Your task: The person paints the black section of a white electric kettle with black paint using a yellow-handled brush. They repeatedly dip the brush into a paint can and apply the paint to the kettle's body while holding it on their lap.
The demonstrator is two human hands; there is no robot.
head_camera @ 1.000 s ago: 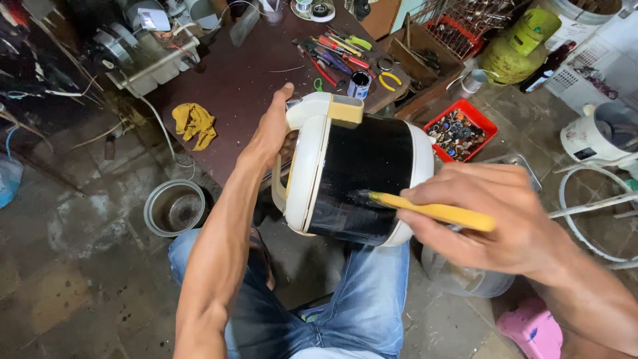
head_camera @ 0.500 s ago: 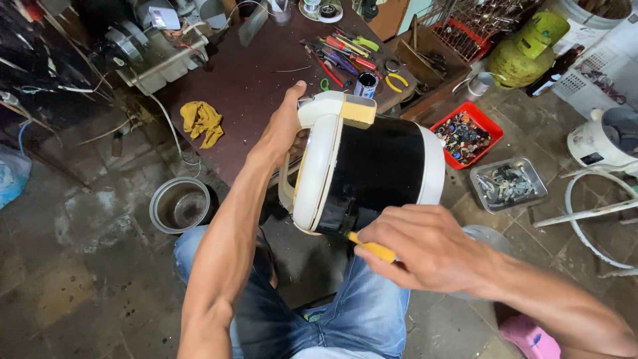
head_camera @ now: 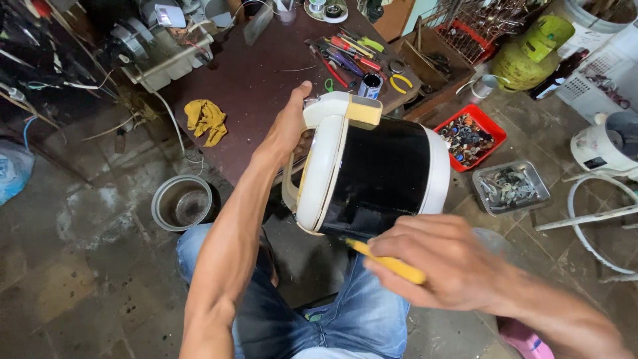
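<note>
My left hand (head_camera: 290,126) grips the cream handle side of a black and cream electric kettle (head_camera: 375,174), held on its side above my lap. My right hand (head_camera: 438,262) is closed around a yellow-handled screwdriver (head_camera: 387,261), whose dark tip touches the lower edge of the kettle body near its base. I sit in blue jeans (head_camera: 339,319) on the workshop floor.
A dark red table (head_camera: 266,80) ahead carries pliers, screwdrivers and a small can (head_camera: 370,85). A yellow rag (head_camera: 206,119) lies on it. A metal pot (head_camera: 181,202) stands on the floor left. A red tray (head_camera: 470,133) and a metal tray (head_camera: 510,187) hold small parts right.
My right hand has slid left and down with the screwdriver, its tip now at the kettle's lower edge. The kettle stays in my left hand, turned a little.
</note>
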